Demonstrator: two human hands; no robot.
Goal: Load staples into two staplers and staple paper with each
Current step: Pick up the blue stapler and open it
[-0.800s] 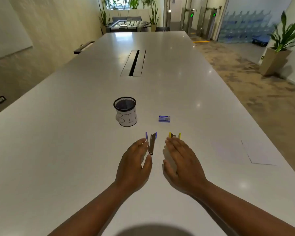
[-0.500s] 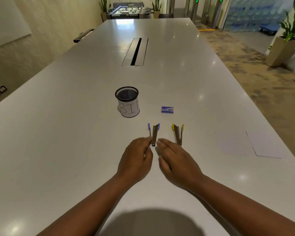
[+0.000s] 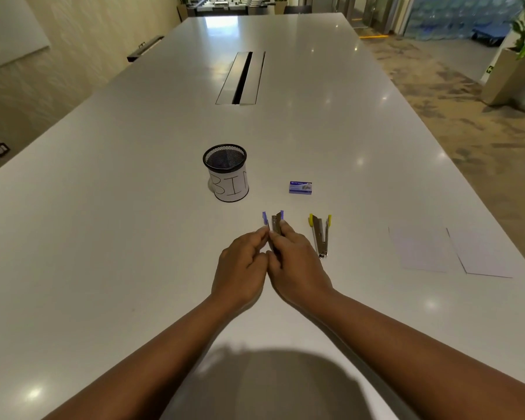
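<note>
Centrally, both hands [image 3: 240, 272] [image 3: 297, 268] grasping purple stapler [image 3: 275, 222], mesh cup [image 3: 226, 172] labelled "BIN", staple box [image 3: 300, 187] print unreadable

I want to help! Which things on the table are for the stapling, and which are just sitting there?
For the job:
blue stapler, held by left hand and right hand
yellow stapler
box of staples
paper sheets

Just sitting there:
mesh cup marked BIN

We see two bare forearms, no sleeves. Left hand [image 3: 240, 269] and right hand [image 3: 297, 268] wear nothing we can spot.
</note>
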